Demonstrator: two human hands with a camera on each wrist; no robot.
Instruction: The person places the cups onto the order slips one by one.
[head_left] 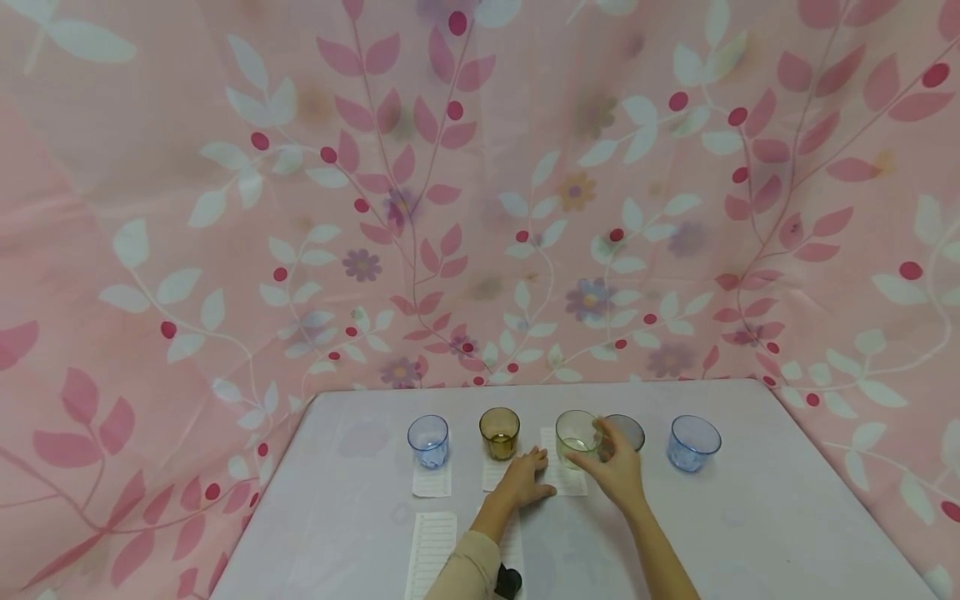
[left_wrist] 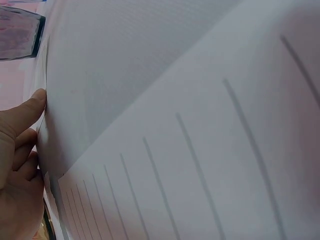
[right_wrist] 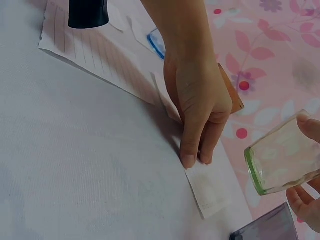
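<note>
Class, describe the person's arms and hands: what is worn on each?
The left hand and right hand are both ungloved. A cream sleeve covers part of the left arm; a rounded black object shows beside it, whether attached is unclear. The right forearm, where visible, has no sleeve.

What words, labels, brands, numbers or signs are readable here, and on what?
Nothing readable.
White rectangular ruled paper strips: any writing too small to read.
Small white rectangular paper slip by the left hand: faint specks, illegible.
Round tinted glass cups: no lettering visible.
</note>
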